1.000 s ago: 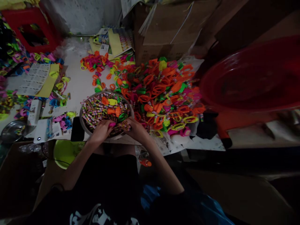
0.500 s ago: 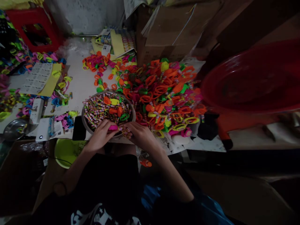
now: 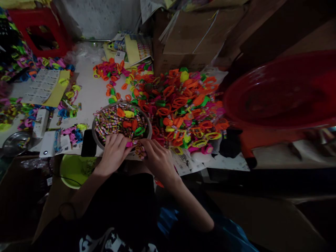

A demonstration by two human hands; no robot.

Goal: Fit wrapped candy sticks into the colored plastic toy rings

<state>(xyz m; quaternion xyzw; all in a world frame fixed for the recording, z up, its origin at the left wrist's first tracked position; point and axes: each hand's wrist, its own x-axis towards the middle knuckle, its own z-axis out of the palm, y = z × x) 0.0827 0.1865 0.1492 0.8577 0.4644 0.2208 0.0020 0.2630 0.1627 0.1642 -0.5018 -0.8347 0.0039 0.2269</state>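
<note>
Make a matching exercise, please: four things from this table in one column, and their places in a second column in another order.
Things:
1. metal bowl
2. red basin
3. green bowl
4. cardboard box

Places:
A. far right
B. behind the orange pile
C. under both hands
D. below the table edge, left

Pairs: 1-C, 2-A, 3-D, 4-B

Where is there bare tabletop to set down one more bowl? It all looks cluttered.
One bare white patch lies between the yellow-backed sheet and the big orange ring pile, behind the metal bowl. It is crowded to the right of the bowl, at the far left, and at the near edge where both hands work.
</note>
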